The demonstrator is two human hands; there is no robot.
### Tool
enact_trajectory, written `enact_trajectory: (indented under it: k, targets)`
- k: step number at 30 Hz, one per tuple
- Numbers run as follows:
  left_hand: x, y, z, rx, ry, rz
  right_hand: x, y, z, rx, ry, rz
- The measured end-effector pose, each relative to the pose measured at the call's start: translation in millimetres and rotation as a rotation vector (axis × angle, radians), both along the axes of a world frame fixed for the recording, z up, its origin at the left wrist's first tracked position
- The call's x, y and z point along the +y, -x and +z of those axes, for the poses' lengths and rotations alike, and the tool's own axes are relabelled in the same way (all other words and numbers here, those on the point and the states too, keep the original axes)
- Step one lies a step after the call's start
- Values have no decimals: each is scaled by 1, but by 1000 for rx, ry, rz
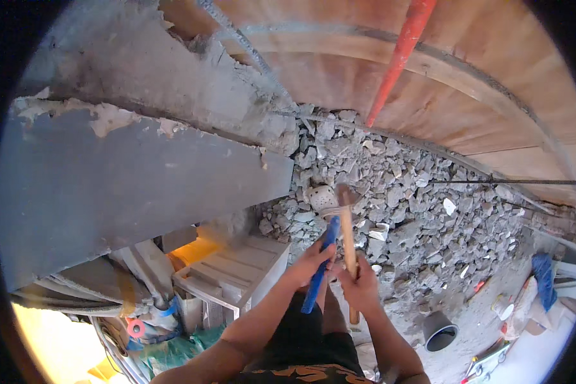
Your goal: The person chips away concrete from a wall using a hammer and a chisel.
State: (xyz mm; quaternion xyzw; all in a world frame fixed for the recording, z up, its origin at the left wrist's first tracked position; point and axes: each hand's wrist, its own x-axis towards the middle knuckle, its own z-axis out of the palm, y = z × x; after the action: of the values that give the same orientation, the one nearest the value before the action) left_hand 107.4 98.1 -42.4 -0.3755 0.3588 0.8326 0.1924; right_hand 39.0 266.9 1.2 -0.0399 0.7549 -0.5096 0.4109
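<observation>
My left hand (309, 266) is closed around a long blue tool (312, 293), whose far end points at the rubble; its exact kind is unclear. In my right hand (363, 288) is a hammer (347, 235) by its wooden handle, with the brownish head blurred over the rubble. The two tools lie nearly side by side, pointing away from me. Just beyond the blue tool, a perforated light clog (323, 198) on my foot rests on broken concrete rubble (413, 197).
A grey beam or wall (149, 187) with chipped edges juts in from the left. A red pole (398, 67) leans along the plywood panels (485, 62). Thin metal rods (509, 182) cross the rubble's edge. A white drawer-like cabinet (240, 273) stands left; a dark bucket (439, 331) lies right.
</observation>
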Motion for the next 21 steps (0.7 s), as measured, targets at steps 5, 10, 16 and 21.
enact_trajectory:
  k: [5,10,16,21]
  targets:
    - [-26,-2,25,12,100,232,2,28,-20,219,144,-130]
    - [-34,-21,6,-255,420,-16,9,51,-35,281,-189,-174]
    - [-55,23,-20,143,1020,202,22,38,-64,110,-256,-118]
    - [-96,69,-9,52,891,486,-38,62,-41,280,-180,52]
